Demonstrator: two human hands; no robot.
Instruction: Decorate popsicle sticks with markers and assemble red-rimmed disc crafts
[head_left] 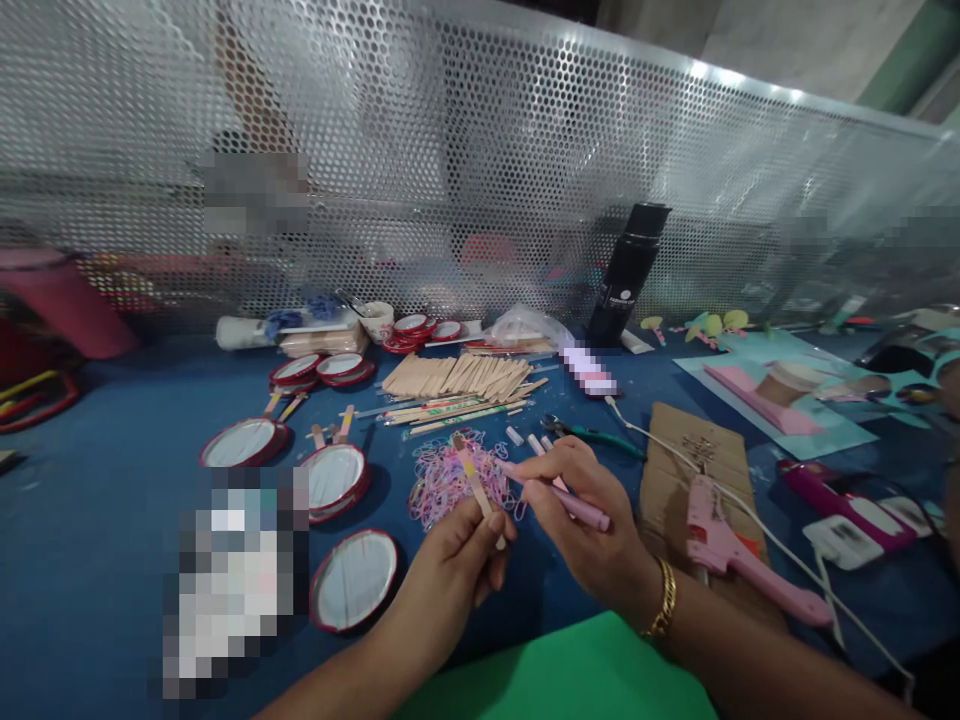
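My left hand is closed round the lower part of a wooden craft stick, which stands tilted and bears a brown tip and a yellow band. A pink marker pen is gripped in my right hand, its tip pointing left toward the stick; I cannot tell if it touches. Behind the stick lies a tangled heap of pastel rubber bands. Pen caps rest just past my right hand, close to green-handled pliers. Farther back a pile of plain craft sticks is spread out.
Round red-rimmed tins stand at left, some with painted sticks beside them. A pink glue gun lies on cardboard at right, with a white cable. A black bottle stands before the perforated metal screen. Green sheet lies near me.
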